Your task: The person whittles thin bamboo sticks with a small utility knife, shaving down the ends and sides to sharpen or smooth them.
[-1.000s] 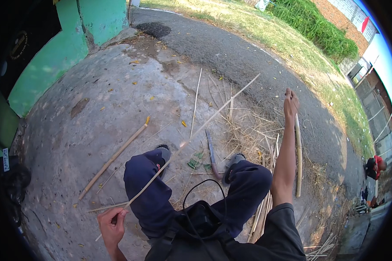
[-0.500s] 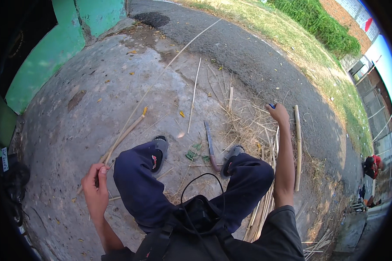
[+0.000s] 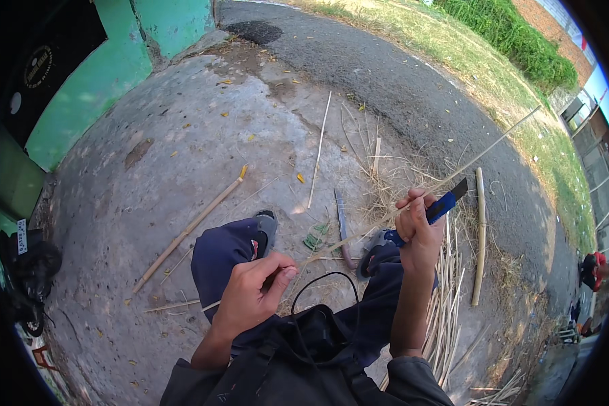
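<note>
A long thin bamboo strip (image 3: 488,146) runs slantwise across my front, from above my left thigh up to the far right. Its near part is pinched between the thumb and fingers of my left hand (image 3: 254,289). My right hand (image 3: 419,237) is closed around a blue box cutter (image 3: 442,206), its dark blade out and pointing up to the right. The strip passes at the fingertips of that same hand, just beside the cutter; whether the blade touches it I cannot tell. Both hands are above my knees.
Between my feet lies a knife (image 3: 342,223) with a brown handle. Bamboo rods lie left (image 3: 191,227) and right (image 3: 479,237). A pile of split strips (image 3: 446,318) is by my right leg, shavings (image 3: 386,183) beyond it. A green wall (image 3: 108,74) stands far left.
The strip has swung from pointing far ahead to pointing right. My left hand has moved right and inward with it. My right hand has come nearer, bringing the cutter to the strip.
</note>
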Motion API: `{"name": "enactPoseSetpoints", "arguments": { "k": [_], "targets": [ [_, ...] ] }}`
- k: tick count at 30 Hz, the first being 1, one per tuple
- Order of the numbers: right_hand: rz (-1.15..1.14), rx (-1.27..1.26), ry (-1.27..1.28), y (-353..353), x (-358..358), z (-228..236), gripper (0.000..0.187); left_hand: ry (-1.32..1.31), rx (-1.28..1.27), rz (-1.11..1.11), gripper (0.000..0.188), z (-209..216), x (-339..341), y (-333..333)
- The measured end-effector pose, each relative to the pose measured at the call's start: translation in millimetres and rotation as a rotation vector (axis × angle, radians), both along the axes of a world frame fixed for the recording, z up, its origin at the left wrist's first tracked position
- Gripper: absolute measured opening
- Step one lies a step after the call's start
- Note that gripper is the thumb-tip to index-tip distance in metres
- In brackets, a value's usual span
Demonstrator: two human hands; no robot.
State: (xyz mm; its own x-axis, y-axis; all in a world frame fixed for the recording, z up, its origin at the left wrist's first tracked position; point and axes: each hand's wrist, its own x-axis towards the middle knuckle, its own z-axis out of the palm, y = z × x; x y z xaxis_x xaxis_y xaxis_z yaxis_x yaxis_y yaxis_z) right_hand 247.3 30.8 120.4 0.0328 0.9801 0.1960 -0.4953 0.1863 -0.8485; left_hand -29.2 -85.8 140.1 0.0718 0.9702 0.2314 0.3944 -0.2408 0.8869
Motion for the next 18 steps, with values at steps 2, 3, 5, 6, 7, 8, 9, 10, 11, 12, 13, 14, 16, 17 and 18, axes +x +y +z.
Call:
{"name": "enactPoseSetpoints", "arguments": {
  "k": [2, 3, 5, 6, 7, 8, 9, 10, 11, 12, 13, 14, 16, 17, 18],
  "targets": [
    [-0.104, 0.046, -0.045, -2.3, 0.0, -3.1, 0.031, 0.024, 0.011, 0.001, 0.006, 7.5, 3.6, -3.2],
    [-0.104, 0.046, -0.042, -5.5, 0.2, -0.3, 0.031, 0.044, 0.021, 0.002, 0.007, 11.1, 5.4, -4.5],
    [-0.161, 0.035, -0.095, -13.3, 1.5, 9.8, 0.028, 0.113, 0.103, 0.010, 0.007, 16.4, 9.2, -2.7],
    [-0.162, 0.037, -0.095, -15.6, 2.8, 12.0, 0.028, 0.180, 0.184, 0.019, 0.008, 17.3, 10.7, -2.0],
    [-0.147, 0.047, -0.088, -17.8, 4.2, 13.5, 0.028, 0.179, 0.186, 0.017, 0.008, 15.6, 11.6, -2.2],
    [-0.131, 0.058, -0.079, -19.7, 5.4, 15.1, 0.027, 0.152, 0.188, 0.020, 0.008, 13.5, 11.5, -2.5],
    [-0.133, 0.060, -0.077, -21.8, 7.8, 16.5, 0.027, 0.124, 0.189, 0.022, 0.007, 12.6, 11.4, -3.0],
    [-0.105, 0.077, -0.048, -23.7, 11.4, 17.6, 0.026, 0.126, 0.191, 0.020, 0.007, 13.3, 11.4, -3.9],
    [-0.078, 0.093, -0.021, -25.4, 15.3, 18.0, 0.026, 0.077, 0.157, -0.001, 0.006, 13.8, 11.4, -4.9],
    [-0.081, 0.094, -0.021, -26.0, 18.9, 18.1, 0.026, 0.028, 0.122, -0.022, 0.005, 14.1, 11.2, -5.6],
    [-0.047, 0.110, 0.007, -26.2, 22.4, 17.8, 0.024, 0.028, 0.122, -0.025, 0.005, 14.3, 10.4, -6.2],
    [-0.012, 0.126, 0.035, -26.8, 24.3, 17.5, 0.022, 0.016, 0.106, -0.040, 0.005, 14.9, 9.4, -7.4],
    [-0.015, 0.125, 0.038, -27.0, 24.8, 17.0, 0.020, 0.006, 0.090, -0.054, 0.005, 17.6, 8.9, -10.1],
    [-0.019, 0.126, 0.038, -26.2, 24.9, 16.6, 0.018, 0.046, 0.066, -0.065, 0.006, 19.7, 9.1, -10.1],
    [-0.020, 0.126, 0.037, -26.0, 24.5, 16.2, 0.018, 0.086, 0.041, -0.075, 0.007, 21.8, 9.5, -10.3]
  ]
}}
